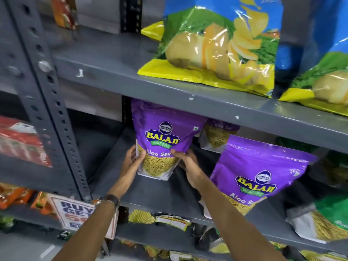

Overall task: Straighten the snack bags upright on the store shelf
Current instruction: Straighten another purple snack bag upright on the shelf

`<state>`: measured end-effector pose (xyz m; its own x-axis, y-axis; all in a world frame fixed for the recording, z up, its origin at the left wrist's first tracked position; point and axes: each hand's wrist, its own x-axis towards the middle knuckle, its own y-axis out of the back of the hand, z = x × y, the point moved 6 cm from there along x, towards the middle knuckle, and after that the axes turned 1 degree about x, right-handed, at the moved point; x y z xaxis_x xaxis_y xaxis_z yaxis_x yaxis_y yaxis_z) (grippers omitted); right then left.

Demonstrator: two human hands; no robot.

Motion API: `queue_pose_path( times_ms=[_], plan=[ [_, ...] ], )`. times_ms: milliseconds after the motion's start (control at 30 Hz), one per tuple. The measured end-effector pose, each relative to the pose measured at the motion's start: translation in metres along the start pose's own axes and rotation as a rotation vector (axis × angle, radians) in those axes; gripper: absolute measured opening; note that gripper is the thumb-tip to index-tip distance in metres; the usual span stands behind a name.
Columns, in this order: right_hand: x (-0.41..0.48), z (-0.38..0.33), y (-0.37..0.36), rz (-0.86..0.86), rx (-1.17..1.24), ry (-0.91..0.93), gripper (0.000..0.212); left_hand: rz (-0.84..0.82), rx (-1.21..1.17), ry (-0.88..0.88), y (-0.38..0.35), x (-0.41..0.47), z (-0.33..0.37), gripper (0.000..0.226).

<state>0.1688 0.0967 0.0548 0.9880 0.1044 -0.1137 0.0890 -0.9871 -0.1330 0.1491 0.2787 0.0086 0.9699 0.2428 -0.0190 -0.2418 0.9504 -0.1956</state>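
Observation:
A purple Aloo Sev bag point(162, 132) stands upright on the grey middle shelf point(150, 193), its top reaching the shelf above. My left hand point(132, 160) grips its lower left edge and my right hand point(185, 160) grips its lower right edge. Another purple Aloo Sev bag point(258, 176) stands to the right near the shelf's front edge, behind my right forearm. A third purple bag point(216, 136) shows partly behind these two.
Big blue-and-yellow chip bags point(216, 44) stand on the upper shelf point(116, 72). A green-topped bag point(327, 219) sits at the far right of the middle shelf. A perforated upright post point(54, 110) rises at left. A "BUY GET" sign point(75, 211) hangs below.

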Motion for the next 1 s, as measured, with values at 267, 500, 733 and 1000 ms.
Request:
queue_pose_path(
  times_ms=[267, 500, 733, 1000],
  plan=[
    [-0.023, 0.009, 0.004, 0.004, -0.079, 0.033, 0.037, 0.016, 0.033, 0.044, 0.018, -0.017, -0.015, 0.033],
    [-0.059, 0.018, 0.006, -0.047, -0.075, 0.029, 0.035, -0.004, 0.067, 0.063, 0.033, -0.046, -0.022, 0.038],
    [-0.071, 0.021, 0.005, -0.057, -0.093, 0.027, 0.034, -0.035, 0.076, 0.058, 0.040, -0.061, -0.022, 0.045],
    [-0.086, 0.009, 0.002, 0.005, -0.055, 0.104, 0.035, 0.093, 0.058, -0.028, 0.039, -0.074, -0.012, 0.052]
  ],
)
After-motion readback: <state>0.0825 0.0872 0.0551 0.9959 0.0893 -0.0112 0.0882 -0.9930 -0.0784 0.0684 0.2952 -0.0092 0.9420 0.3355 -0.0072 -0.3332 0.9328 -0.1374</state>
